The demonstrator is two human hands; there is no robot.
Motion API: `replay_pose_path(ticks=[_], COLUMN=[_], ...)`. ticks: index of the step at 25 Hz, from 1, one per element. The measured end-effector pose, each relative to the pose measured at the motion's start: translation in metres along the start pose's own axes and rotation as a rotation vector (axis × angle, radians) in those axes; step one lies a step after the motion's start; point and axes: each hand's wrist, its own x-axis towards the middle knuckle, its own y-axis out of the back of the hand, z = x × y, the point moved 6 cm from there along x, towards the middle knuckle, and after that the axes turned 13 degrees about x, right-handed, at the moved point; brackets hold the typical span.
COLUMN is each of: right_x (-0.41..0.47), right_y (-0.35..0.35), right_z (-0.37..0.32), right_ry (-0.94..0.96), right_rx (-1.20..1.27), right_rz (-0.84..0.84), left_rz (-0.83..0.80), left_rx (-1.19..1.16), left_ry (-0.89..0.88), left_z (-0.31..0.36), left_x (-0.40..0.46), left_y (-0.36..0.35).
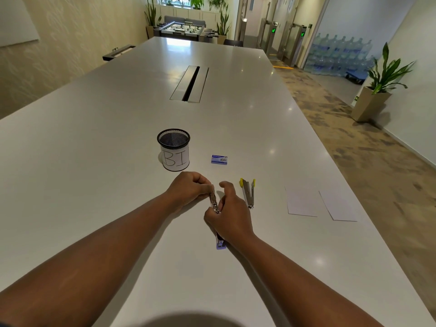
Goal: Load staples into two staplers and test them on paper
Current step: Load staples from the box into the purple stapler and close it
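Near table edge: white table (pixel 94 161); bare surface lies between the edge and the hands.
Purple stapler (pixel 218 223): lying opened out on the table, purple end toward the person, metal staple channel pointing away.
Right hand (pixel 227 218): fingers curled over the stapler's middle, gripping it.
Left hand (pixel 188 188): fingers curled, pinching the far end of the metal channel.
Yellow stapler (pixel 248 192): just right of the hands, lying opened in a V, untouched.
Paper sheets (pixel 320 204): two, flat, near the table's right edge, well apart from the staplers.
Staple box (pixel 219 159): small, blue, closed, beyond the hands.
Mesh cup (pixel 173 149): black, upright, white label marked "BI", left of the box; contents cannot be told.
Cable hatch (pixel 189 83): mid-table, far, with open surface around it.
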Motion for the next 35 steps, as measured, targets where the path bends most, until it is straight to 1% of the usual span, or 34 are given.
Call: replay_pose_path(ticks=[2,4,5,8,9,13,16,20,24,27,29,31,32,35], right_x=[-0.002,-0.004,-0.005,-0.007,-0.008,-0.007,-0.007,-0.009,-0.007,-0.006,-0.006,-0.006,-0.007,-0.007], right_y=[0.004,0.007,0.009,0.011,0.012,0.01,0.01,0.015,0.019,0.019,0.02,0.021,0.021,0.02], right_z=[0.0,0.0,-0.001,-0.003,-0.003,-0.001,0.0,0.001,0.005,0.005,0.006,0.008,0.009,0.007], right_ry=[-0.008,0.01,0.022,0.056,0.069,0.083,0.084,0.073,0.013,-0.027,-0.058,-0.083,-0.085,-0.018], right_rx=[0.086,0.168,0.199,0.245,0.249,0.296,0.368,0.548,0.708,0.927,1.024,1.034,0.997,0.712], right_rz=[0.053,0.101,0.118,0.143,0.145,0.103,0.08,0.063,0.04,0.021,0.039,0.057,0.069,0.105], left_rz=[0.048,0.106,0.105,-0.009,-0.028,-0.078,-0.059,0.006,0.063,0.07,0.07,0.071,0.068,0.043], left_rx=[-0.007,0.072,0.069,-0.207,-0.255,-0.288,-0.327,-0.38,-0.381,-0.389,-0.384,-0.352,-0.336,-0.328], left_ry=[-0.009,-0.015,-0.005,0.049,0.06,0.069,0.075,0.065,0.052,0.046,0.048,0.046,0.041,0.03], left_z=[0.001,0.003,0.003,0.001,0.002,-0.001,-0.003,-0.002,-0.004,-0.005,-0.006,-0.006,-0.005,-0.003], left_x=[-0.002,-0.004,-0.003,-0.004,-0.004,-0.003,-0.002,0.001,0.002,0.004,0.004,0.003,0.002,-0.001], left_y=[0.0,0.002,0.001,-0.012,-0.014,-0.015,-0.015,-0.014,-0.013,-0.013,-0.012,-0.012,-0.013,-0.014])
